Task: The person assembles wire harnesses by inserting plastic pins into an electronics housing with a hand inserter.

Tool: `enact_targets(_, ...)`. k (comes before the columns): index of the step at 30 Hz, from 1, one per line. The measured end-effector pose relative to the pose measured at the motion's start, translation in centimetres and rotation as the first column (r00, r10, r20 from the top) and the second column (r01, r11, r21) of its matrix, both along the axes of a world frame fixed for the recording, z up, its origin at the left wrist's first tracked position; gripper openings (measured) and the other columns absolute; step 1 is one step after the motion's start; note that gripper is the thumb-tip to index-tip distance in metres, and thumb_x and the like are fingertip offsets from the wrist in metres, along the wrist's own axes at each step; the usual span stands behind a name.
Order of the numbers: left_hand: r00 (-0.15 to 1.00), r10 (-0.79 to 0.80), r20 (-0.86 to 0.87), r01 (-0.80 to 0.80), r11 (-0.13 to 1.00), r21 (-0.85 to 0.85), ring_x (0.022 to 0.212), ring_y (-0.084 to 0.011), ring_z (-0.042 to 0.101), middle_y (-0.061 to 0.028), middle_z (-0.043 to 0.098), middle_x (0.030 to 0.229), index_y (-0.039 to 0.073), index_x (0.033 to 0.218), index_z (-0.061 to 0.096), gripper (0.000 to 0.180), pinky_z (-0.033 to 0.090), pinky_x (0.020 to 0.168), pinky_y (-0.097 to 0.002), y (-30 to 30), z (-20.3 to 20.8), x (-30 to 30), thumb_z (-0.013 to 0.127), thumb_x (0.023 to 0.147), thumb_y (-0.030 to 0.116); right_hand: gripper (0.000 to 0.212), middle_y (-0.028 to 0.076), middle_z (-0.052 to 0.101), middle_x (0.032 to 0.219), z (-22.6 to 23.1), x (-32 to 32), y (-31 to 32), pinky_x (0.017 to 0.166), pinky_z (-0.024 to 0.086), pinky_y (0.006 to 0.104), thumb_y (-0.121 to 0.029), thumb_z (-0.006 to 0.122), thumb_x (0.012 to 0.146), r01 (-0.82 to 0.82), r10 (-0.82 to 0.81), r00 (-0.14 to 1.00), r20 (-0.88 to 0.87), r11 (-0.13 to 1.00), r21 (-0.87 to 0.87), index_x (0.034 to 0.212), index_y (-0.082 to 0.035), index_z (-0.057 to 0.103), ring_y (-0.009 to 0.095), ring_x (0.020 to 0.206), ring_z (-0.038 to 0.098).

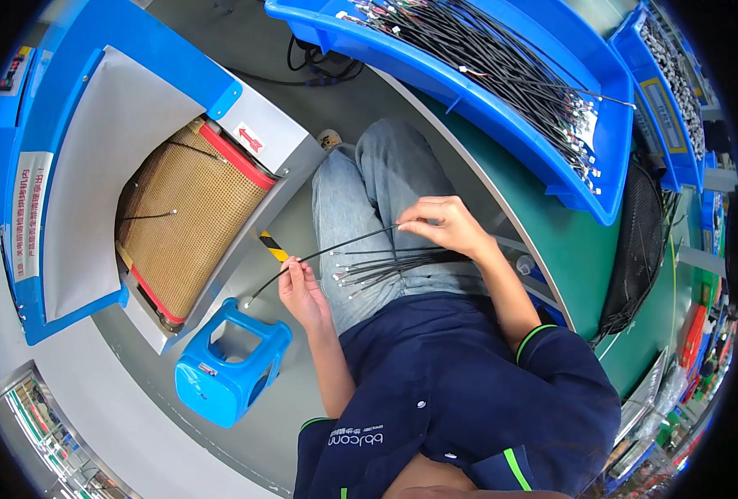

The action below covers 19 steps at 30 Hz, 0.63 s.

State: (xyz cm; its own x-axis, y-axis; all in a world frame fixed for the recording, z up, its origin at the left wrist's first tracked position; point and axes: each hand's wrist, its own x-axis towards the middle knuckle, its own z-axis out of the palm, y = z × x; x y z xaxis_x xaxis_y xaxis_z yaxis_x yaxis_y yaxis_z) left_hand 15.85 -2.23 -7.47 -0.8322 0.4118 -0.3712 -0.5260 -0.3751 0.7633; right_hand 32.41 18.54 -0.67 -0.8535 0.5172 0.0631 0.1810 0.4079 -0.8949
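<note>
A thin black cable (348,243) is stretched between my two hands, above my lap. My left hand (302,293) pinches it near its lower left part, and a short end with a small pale connector sticks out beyond the fingers. My right hand (445,224) pinches the same cable farther up and to the right, thumb against fingers. Across my thighs lies a loose bunch of similar black cables (398,266), their white connectors pointing left. Part of the bunch is hidden under my right forearm.
On the left stands a machine with a brown mesh conveyor belt (190,220) carrying several black cables. A blue plastic stool (217,391) is below it. At upper right, a blue bin (552,170) full of cables rests on a green table (552,241), beside a black mesh bag (639,258).
</note>
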Motion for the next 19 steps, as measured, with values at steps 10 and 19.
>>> enact_targets(10, 1.000, -0.010, -0.001, 0.010, 1.000, 0.014, 0.080, -0.0100, 0.059, -0.0083, 0.061, 0.096, -0.004, 0.103, 0.059, 0.016, 0.052, 0.074, -0.0204, 0.07, 0.37, 0.01, 0.058, 0.092, 0.008, 0.005, 0.008, 0.065, 0.077, -0.05, 0.16, 0.08, 0.062, 0.049, 0.0300, -0.007, 0.068, 0.079, -0.023, 0.023, 1.000, 0.008, 1.000, -0.005, 0.082, -0.003, 0.067, 0.021, 0.070, 0.063)
enact_targets(19, 0.998, -0.051, -0.024, 0.052, 0.998, 0.027, 0.080, -0.0107, 0.059, -0.0082, 0.061, 0.096, -0.002, 0.103, 0.059, 0.016, 0.052, 0.074, -0.0205, -0.02, 0.01, -0.08, 0.058, 0.091, 0.008, 0.006, 0.007, 0.064, 0.075, -0.24, 1.03, 0.64, 0.059, 0.048, 0.0294, -0.007, 0.066, 0.079, -0.221, 0.218, 0.975, 0.038, 0.969, 0.106, 0.085, -0.004, 0.066, 0.018, 0.066, 0.061)
